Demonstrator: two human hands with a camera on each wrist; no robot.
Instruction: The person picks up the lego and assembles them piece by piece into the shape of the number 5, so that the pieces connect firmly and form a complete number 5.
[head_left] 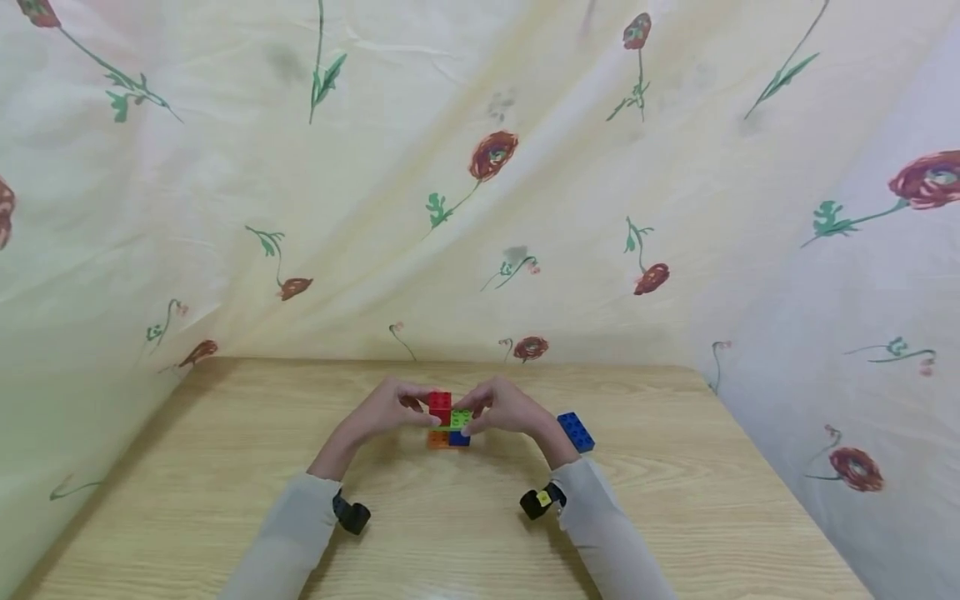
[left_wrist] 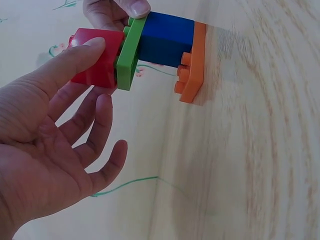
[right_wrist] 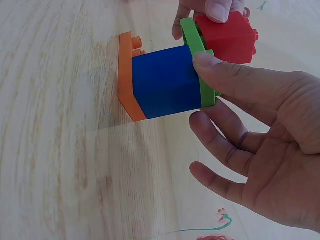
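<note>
A small stack of toy building bricks stands on the table between both hands. Its base is a flat orange brick, with a blue brick on its right part. A flat green brick lies across the top of the blue one. On the green brick's left end sits a red brick, which my left hand pinches between thumb and fingers. My right hand pinches the green brick's right end, the thumb at its edge by the blue brick. The outer fingers of both hands are spread away from the bricks.
Another blue brick, with studs up, lies on the wooden table beyond the right wrist. A floral cloth hangs behind the table and along its sides. Each wrist wears a strap with a small black camera.
</note>
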